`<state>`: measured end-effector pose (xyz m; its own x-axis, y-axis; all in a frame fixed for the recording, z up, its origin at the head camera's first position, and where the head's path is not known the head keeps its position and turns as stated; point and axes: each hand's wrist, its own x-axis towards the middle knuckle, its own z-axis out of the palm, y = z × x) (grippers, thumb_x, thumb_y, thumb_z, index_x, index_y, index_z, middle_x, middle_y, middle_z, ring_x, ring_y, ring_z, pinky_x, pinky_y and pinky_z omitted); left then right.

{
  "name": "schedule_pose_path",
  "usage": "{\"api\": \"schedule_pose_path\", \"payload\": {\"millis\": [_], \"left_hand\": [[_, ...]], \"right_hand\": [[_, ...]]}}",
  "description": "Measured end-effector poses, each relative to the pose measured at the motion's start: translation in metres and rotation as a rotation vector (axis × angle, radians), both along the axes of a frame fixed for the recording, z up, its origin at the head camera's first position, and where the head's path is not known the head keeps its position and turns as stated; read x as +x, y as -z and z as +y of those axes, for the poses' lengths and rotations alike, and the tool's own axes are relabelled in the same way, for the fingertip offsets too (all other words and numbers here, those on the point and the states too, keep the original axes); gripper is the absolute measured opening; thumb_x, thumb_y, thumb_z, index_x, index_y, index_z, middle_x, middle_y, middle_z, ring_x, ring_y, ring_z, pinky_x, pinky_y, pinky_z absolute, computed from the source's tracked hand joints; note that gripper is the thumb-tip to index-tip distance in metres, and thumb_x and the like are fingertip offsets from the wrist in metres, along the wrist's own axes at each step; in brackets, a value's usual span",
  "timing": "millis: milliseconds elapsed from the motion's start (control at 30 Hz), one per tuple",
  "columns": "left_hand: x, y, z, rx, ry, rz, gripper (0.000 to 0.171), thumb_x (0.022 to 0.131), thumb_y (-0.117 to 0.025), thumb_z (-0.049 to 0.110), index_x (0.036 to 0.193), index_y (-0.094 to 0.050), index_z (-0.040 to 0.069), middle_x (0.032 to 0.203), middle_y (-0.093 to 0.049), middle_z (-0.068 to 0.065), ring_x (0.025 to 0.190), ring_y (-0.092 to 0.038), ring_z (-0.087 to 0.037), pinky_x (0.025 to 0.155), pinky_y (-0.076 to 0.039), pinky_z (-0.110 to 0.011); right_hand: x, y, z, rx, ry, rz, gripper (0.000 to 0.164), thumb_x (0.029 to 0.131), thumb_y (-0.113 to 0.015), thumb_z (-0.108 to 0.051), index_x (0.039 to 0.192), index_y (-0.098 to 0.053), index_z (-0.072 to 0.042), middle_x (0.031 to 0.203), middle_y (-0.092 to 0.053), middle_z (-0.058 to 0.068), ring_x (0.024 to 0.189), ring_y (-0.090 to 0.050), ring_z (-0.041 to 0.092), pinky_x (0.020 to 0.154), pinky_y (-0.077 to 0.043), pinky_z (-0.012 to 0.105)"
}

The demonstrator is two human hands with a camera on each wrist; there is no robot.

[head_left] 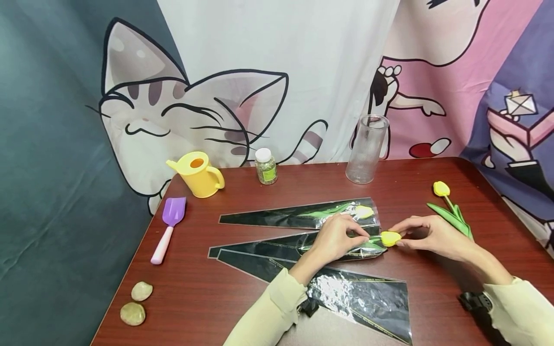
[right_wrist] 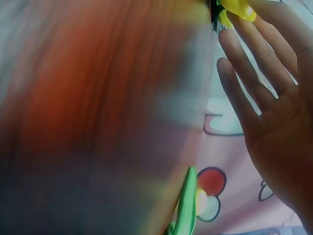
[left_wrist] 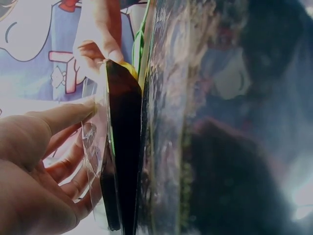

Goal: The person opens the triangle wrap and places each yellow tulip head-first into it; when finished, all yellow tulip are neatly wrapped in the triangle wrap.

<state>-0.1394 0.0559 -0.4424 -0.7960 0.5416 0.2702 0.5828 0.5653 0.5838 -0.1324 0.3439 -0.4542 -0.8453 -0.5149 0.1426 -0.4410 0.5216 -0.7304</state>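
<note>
From here I see the right hand (head_left: 437, 236) pinching the yellow flower (head_left: 391, 239) by its head at the wrapper's (head_left: 281, 247) mouth, the left hand (head_left: 335, 239) pinching the wrapper's clear film. The flower seems light and bendy, the film slippery; I'd favour the stem.

Reddish-brown wood counter (head_left: 195, 298); cartoon-print cloth (head_left: 277, 43) behind far edge: 1 smiling cat (head_left: 144, 113) left, pink/purple right.

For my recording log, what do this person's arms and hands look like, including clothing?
The left hand and right hand are bare, with no gloves or rings visible. Pale cream sleeves stop short of the hands. A small black device shows beside each sleeve's end.
</note>
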Motion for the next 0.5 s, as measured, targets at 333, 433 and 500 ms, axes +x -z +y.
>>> {"api": "schedule_pose_path", "payload": {"millis": [333,433,500], "left_hand": [[-0.001,0.000,0.000,0.011,-0.013,0.031,0.006,0.083,-0.079,0.034,0.088,-0.080,0.030,0.081,-0.058,0.021,0.080,-0.051,0.005,0.085,-0.036,-0.012],[-0.001,0.000,0.001,0.009,-0.012,0.034,0.006,0.084,-0.079,0.033,0.088,-0.080,0.030,0.082,-0.059,0.021,0.081,-0.051,0.005,0.085,-0.036,-0.012],[0.000,0.000,0.001,0.008,-0.011,0.036,0.005,0.084,-0.079,0.033,0.088,-0.080,0.030,0.081,-0.059,0.021,0.081,-0.050,0.005,0.083,-0.036,-0.011]], "right_hand": [[-0.007,-0.007,-0.030,-0.021,-0.064,-0.005,0.026,0.082,-0.081,-0.021,0.108,-0.075,-0.026,0.100,-0.071,-0.010,0.091,-0.064,0.012,0.072,-0.048,0.027],[-0.009,-0.003,-0.034,-0.027,-0.090,0.003,0.025,0.082,-0.080,-0.020,0.106,-0.075,-0.024,0.098,-0.070,-0.010,0.088,-0.063,0.012,0.071,-0.049,0.027],[-0.009,-0.001,-0.036,-0.030,-0.104,0.013,0.025,0.082,-0.081,-0.018,0.106,-0.075,-0.024,0.098,-0.070,-0.010,0.087,-0.064,0.012,0.070,-0.050,0.027]]}}
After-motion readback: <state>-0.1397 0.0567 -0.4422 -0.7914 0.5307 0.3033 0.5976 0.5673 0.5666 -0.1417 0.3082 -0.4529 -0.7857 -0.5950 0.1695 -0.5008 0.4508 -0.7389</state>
